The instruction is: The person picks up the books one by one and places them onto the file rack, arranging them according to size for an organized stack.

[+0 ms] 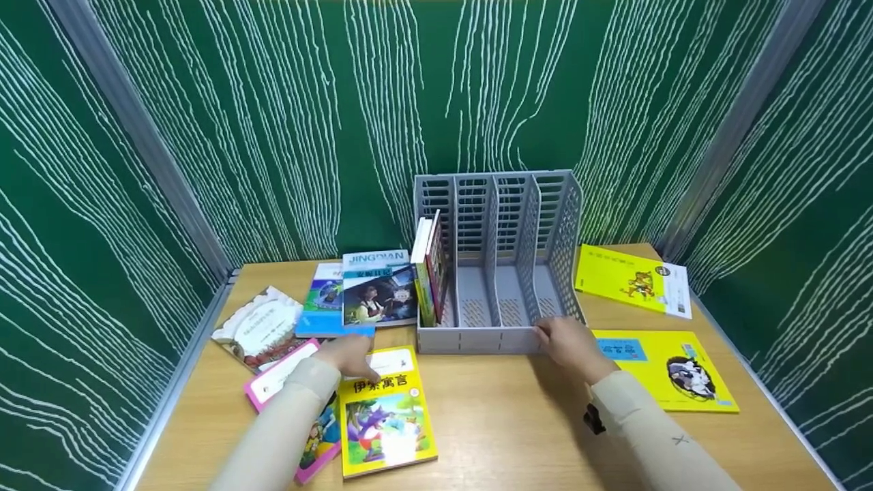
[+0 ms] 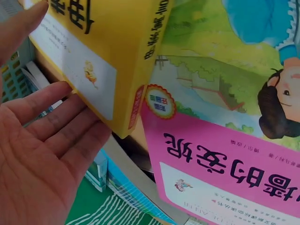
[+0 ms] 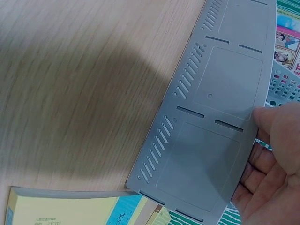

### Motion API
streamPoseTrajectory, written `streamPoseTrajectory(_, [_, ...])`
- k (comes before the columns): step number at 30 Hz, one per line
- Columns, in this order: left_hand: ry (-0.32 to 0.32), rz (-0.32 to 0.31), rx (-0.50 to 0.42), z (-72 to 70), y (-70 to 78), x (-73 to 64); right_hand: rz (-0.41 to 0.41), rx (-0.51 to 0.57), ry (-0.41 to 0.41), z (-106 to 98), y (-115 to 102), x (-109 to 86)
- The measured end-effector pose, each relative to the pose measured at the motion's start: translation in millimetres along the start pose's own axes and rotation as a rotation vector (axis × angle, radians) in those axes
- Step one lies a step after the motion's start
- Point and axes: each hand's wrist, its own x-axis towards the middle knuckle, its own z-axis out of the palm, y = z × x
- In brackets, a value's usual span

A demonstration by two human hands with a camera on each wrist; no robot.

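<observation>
My left hand [image 1: 349, 356] is at the top edge of a yellow storybook [image 1: 385, 433] that lies face up on the table. In the left wrist view its fingers [image 2: 70, 126] are nearly straight with the tips at the book's edge, and the thumb stands apart from them. Partly under my left arm lies a pink-bordered book [image 2: 225, 159]. My right hand [image 1: 573, 346] grips the front lip of a grey magazine rack [image 1: 477, 341], thumb on the front face and fingers curled over the rim. Several books [image 1: 430, 273] stand upright in the rack's leftmost compartment; the other compartments hold nothing.
Left of the rack lie a dark-covered book [image 1: 378, 296], a blue book [image 1: 320, 320] and a white-and-red patterned book [image 1: 262, 327], partly overlapping. On the right are two yellow books [image 1: 631, 279], one nearer the front. Green, white-streaked panels [image 1: 382, 123] enclose the table.
</observation>
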Motion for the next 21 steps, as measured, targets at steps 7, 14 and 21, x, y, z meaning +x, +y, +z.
streamPoseTrajectory(7, [-0.016,-0.026,-0.031,1.0,-0.8,4.8,-0.002,0.0,0.002,-1.0,-1.9,-0.4])
streamPoseTrajectory(14, [-0.034,0.014,-0.084,-10.9,-0.1,3.2,0.04,0.009,-0.056,-1.9,-0.2,3.2])
streamPoseTrajectory(21, [-0.052,0.031,-0.099,-30.4,4.0,0.8,0.064,0.011,-0.077,-2.1,-0.5,4.5])
